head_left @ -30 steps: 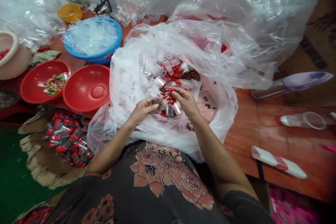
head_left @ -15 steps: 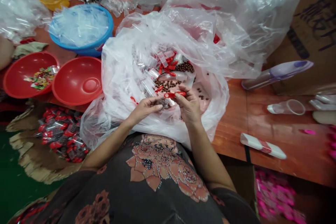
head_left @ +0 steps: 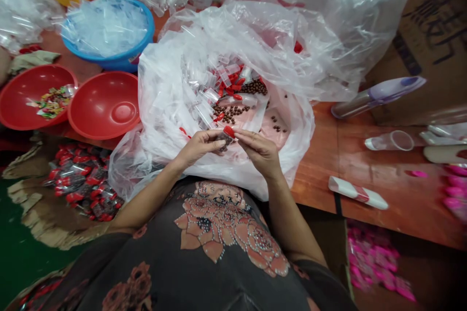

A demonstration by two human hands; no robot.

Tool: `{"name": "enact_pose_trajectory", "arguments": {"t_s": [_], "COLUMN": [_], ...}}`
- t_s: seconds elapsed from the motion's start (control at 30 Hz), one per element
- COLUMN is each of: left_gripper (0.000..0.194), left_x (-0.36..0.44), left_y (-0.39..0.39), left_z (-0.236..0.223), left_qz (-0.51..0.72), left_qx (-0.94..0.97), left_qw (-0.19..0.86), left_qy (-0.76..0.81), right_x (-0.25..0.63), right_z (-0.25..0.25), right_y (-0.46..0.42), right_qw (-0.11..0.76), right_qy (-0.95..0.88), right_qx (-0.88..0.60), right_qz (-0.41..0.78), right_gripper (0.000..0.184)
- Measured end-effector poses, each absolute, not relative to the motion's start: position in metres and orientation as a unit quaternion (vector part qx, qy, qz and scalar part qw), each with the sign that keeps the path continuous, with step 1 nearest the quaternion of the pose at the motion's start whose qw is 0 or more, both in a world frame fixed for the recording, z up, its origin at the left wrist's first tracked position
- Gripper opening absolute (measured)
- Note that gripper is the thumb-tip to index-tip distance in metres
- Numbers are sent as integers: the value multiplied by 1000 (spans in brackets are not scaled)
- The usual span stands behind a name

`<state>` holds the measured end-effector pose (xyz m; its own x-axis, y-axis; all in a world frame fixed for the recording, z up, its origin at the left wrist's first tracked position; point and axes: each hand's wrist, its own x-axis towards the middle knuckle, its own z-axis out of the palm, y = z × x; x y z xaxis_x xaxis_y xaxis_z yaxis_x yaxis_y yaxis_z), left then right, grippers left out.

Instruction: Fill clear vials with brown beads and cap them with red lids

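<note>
Red cap [head_left: 229, 131] has moved in to the small clear container [head_left: 224, 143] since the half-second-ago frame, where it lay crosswise in the right fingers, apart from it; now it sits at the container's upper end, can't tell if fully seated; container has dark brown contents and is in front of the torso, over the near part of the open plastic bag [head_left: 160, 107]. Left hand [head_left: 200, 148] pinches the container, thumb below, fingers above, nearly closed; right hand [head_left: 260, 153] has fingers drawn together in a narrow pinch, tips on the cap's right edge.

Inside the bag, just beyond the hands: loose brown balls [head_left: 230, 115], more red caps [head_left: 229, 88], a heap of clear containers [head_left: 206, 109] on the left side; a second lot of brown balls lies further back, a few scattered right.

Left of the bag: bare-bottomed red bowl [head_left: 87, 107], then a red bowl [head_left: 14, 102] with multicolored bits [head_left: 53, 102]; behind them blue basin [head_left: 144, 51] piled with clear plastic pieces [head_left: 105, 26]; below the bowls, a pile of red-capped containers [head_left: 85, 180].

Right, on the red-brown table [head_left: 321, 160]: purple-topped clear tube [head_left: 379, 97], clear cup [head_left: 399, 141], white tube with red band [head_left: 359, 193]; pink pieces [head_left: 372, 257] sit below the table edge.
</note>
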<state>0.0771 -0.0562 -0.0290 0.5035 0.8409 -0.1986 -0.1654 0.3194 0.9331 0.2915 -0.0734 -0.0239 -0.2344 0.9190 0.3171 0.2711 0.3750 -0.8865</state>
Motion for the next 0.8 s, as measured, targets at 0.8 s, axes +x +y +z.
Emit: {"name": "enact_pose_trajectory", "arguments": {"t_s": [0.8], "left_gripper": [41], "left_x": [104], "left_y": [-70], "left_z": [-18], "left_qz": [387], "left_qx": [454], "left_qw": [711], "left_qy": [372], "right_x": [256], "right_z": [-49], "right_y": [-101], "right_qw": [604], "right_qy": [-508], "right_qx": [-549], "right_qz": [276], "right_gripper": [25]}}
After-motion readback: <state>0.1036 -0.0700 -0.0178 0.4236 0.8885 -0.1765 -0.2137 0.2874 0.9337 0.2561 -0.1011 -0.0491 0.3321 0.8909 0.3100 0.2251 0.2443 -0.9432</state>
